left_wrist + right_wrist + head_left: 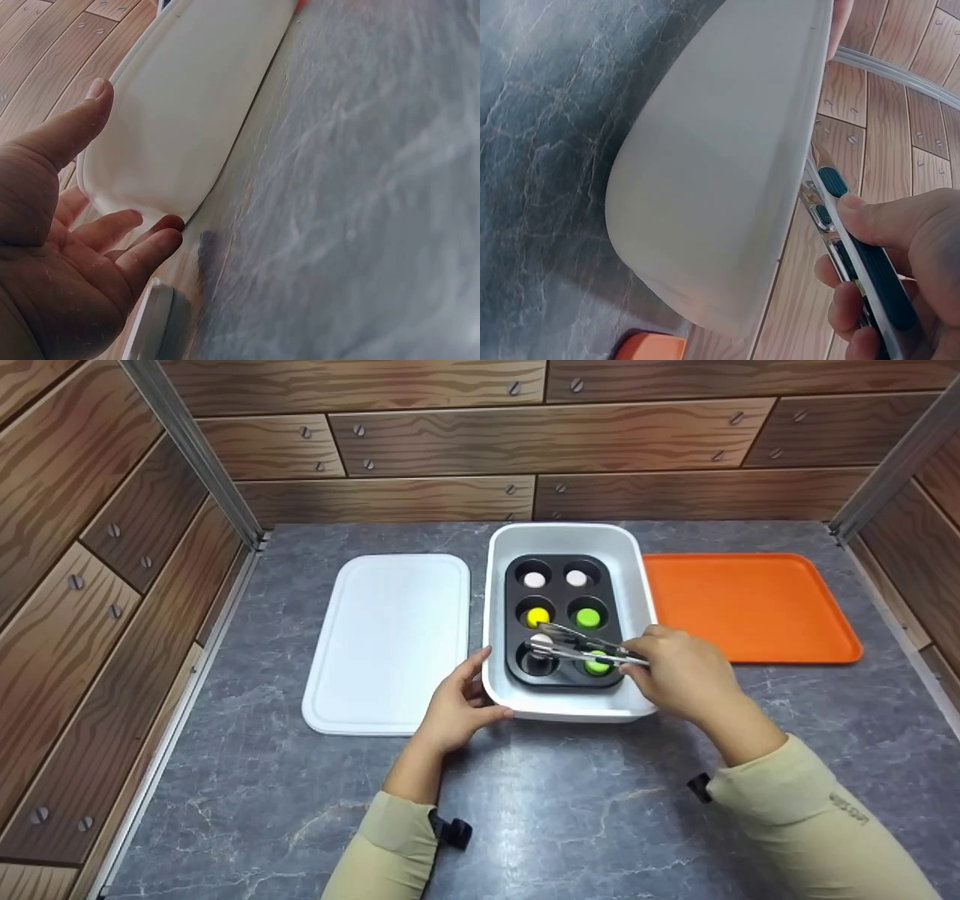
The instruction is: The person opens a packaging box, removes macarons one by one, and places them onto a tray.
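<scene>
My right hand (679, 667) grips a pair of metal tongs (592, 658), whose dark green grip panels (885, 285) show in the right wrist view. The tongs reach left across a black muffin tin (564, 675). At their tips, over the near left cup, is a pale pink round piece (540, 643). My left hand (459, 705) touches the near left corner of the white bin (570, 714) around the tin, its thumb at the near rim and fingers along the left side. Other cups hold a yellow piece (537, 617), two green pieces (588, 618) and two pale pink pieces (534, 580).
A white lid (390, 645) lies flat left of the bin. To the right, an orange tray (757, 607) lies close against the bin's side. Wood-patterned panels (450, 442) enclose the grey marbled table (562, 810) at the back and sides.
</scene>
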The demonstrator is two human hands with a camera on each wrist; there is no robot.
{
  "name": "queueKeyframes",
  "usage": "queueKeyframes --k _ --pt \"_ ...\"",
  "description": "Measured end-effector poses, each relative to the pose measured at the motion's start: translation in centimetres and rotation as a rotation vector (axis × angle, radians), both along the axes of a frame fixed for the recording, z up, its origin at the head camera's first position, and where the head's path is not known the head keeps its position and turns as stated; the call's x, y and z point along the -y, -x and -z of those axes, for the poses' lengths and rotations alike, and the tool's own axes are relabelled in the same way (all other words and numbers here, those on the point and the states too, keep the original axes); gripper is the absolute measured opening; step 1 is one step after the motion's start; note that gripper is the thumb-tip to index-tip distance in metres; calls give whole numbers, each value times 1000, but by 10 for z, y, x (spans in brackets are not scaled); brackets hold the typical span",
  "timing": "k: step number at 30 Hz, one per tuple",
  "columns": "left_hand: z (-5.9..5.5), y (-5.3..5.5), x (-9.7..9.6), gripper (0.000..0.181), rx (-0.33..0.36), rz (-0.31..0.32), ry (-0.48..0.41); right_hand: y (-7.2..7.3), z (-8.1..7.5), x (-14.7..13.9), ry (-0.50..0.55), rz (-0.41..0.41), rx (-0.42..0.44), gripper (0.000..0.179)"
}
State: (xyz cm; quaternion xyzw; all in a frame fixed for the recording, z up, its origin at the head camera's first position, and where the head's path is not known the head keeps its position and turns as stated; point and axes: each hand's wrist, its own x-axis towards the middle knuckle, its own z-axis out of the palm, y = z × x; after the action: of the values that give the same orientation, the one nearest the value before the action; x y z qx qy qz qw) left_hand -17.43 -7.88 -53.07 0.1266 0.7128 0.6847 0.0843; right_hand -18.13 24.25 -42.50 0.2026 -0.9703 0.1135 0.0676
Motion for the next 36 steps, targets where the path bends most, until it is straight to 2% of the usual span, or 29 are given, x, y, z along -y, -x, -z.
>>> queueKeyframes --k 7,15,20,26,30,36 --pt "1 0 0 101 -6 5 3 0 -5 -9 17 32 -43 25" --pt "0 1 -1 100 -7 -2 8 1 -8 -20 59 76 -147 24" --pt "1 0 0 100 1 -10 5 6 -17 -28 72 116 -194 22" --pt "2 0 0 101 -11 -16 0 17 -27 -45 86 204 -239 26" --pt "3 0 0 102 -12 -22 5 24 -31 -57 80 256 -229 30" --pt "3 1 0 101 -3 -25 5 34 -32 -70 42 327 -142 33"
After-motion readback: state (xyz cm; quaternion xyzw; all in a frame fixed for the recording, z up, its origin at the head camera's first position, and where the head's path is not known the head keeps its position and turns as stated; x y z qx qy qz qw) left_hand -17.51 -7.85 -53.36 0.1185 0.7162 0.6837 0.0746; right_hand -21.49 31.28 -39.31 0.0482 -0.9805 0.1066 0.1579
